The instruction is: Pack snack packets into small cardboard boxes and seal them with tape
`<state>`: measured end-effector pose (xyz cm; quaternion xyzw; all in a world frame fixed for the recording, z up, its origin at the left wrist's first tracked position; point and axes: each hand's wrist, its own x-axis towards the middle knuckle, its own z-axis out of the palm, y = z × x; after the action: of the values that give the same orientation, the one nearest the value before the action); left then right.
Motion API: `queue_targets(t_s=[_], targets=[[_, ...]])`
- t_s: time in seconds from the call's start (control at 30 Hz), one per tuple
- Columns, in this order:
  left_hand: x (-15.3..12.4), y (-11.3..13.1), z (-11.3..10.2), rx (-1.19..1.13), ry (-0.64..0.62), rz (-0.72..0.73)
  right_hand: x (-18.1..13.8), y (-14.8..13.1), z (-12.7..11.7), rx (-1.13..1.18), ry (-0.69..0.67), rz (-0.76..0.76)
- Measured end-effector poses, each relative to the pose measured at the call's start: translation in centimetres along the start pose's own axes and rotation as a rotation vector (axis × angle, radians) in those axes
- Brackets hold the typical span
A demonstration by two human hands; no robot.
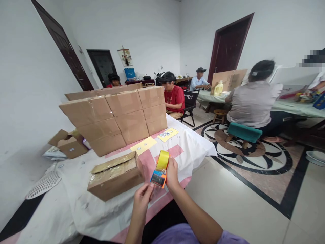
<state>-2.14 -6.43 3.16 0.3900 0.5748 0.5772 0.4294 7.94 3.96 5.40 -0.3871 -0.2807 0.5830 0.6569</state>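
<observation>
My right hand (173, 173) is wrapped round a tape dispenser (158, 179) with a blue and orange body. A yellow roll of tape (163, 160) sits on its upper end. At the dispenser's lower left, my left hand (143, 195) is closed in a pinch at what looks like the loose end of the tape; the strip itself barely shows. Left of my hands, a cardboard box (115, 179) lies on the cloth-covered table, its top flaps nearly together with a narrow gap. Both hands are above the table's near edge.
Stacked cardboard boxes (127, 118) form a wall across the table (83, 189). Yellow sheets (144, 145) lie before it. An open carton (73, 145) and a perforated white piece (44, 184) are at left. Beyond, a person in red (175, 100) and others sit working.
</observation>
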Motion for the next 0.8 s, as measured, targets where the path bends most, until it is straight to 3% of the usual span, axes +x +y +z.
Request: queue_targets(t_s=[0.17,0.33,0.53,0.8], targets=[[0.0,0.1,-0.1,0.063,-0.055,0.058,0.1,-0.5,0.1,0.021,0.016,-0.026],[0.0,0.6,0.0,0.129,0.017,0.145,0.0,-0.8,0.7,-0.006,0.024,-0.060],[0.4,0.1,-0.1,0.146,-0.008,0.112,0.2,0.1,0.3,-0.012,0.035,-0.030],[-0.2,0.8,-0.5,0.160,-0.057,0.139,-0.3,-1.0,0.7,-0.004,0.006,-0.018]])
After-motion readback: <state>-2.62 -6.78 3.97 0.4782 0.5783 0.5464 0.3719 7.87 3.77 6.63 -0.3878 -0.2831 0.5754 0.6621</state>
